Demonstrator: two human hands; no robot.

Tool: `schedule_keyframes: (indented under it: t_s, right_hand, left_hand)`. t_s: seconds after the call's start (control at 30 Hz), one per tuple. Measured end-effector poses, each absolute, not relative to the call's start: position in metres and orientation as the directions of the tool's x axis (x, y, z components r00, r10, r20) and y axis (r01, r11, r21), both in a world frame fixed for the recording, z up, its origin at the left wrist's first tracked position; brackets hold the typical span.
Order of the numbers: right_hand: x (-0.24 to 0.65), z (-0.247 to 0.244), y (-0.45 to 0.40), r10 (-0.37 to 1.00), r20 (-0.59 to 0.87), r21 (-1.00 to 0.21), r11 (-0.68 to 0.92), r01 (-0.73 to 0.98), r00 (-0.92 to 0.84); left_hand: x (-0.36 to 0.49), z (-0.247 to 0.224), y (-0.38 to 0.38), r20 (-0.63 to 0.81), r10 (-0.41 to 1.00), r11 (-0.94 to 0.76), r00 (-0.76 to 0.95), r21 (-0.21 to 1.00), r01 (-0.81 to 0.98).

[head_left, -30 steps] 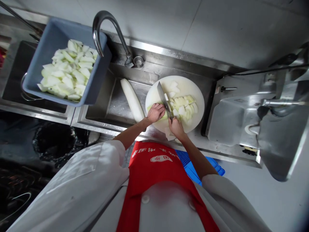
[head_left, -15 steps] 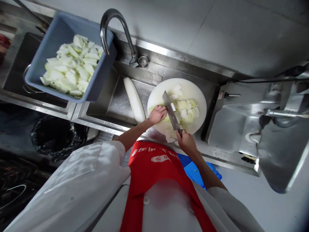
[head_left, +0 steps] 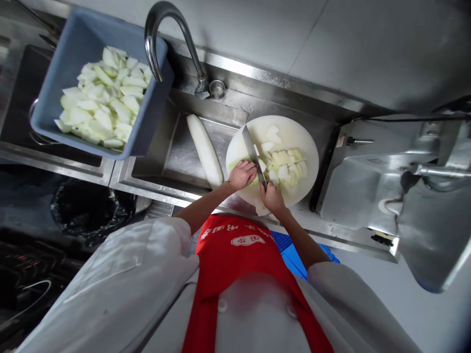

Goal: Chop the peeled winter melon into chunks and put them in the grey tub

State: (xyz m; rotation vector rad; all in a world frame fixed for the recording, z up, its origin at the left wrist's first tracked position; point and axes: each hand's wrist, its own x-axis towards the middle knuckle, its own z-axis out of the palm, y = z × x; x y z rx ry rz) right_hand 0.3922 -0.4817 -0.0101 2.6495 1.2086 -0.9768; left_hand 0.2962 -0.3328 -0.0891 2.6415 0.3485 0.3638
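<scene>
My right hand point(head_left: 273, 198) is wrapped round the handle of a cleaver point(head_left: 253, 152), whose broad blade slants up and left over a round white cutting board point(head_left: 235, 142). Just left of the blade, my left hand point(head_left: 243, 174) presses with bent fingers on a pale green piece of gourd-like vegetable point(head_left: 234, 164), mostly covered by the hand. Right of the blade lie cut pale chunks point(head_left: 287, 164), some in a cluster and a few loose toward the back. A long peeled whitish vegetable point(head_left: 204, 149) rests in the sink left of the board.
A blue-grey plastic tub point(head_left: 47, 108) full of cut pale slices stands at the left across the sinks. A curved faucet point(head_left: 176, 14) rises behind the steel sink point(head_left: 176, 152). At the right is a metal machine point(head_left: 346, 196); a black-lined bin point(head_left: 91, 206) stands lower left.
My right hand and the cleaver have shifted slightly left and up, and the blade is now nearer my left hand's fingers. My left hand stays on the piece. The camera view has shifted a little.
</scene>
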Motion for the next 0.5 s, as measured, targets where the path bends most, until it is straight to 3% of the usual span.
schedule_keyframes:
  t_s: [0.23,0.5]
  right_hand:
    - [0.398,-0.002,-0.484,0.673,-0.544,-0.176,-0.675,0.716,0.501]
    - [0.391,0.051,-0.542,0.63,-0.615,-0.126,-0.672,0.73,0.474]
  left_hand:
    - [0.288,-0.093,-0.332,0.291,0.305,-0.877,0.907,0.456,0.148]
    - [0.29,-0.092,-0.333,0.249,0.282,-0.885,0.927,0.441,0.15]
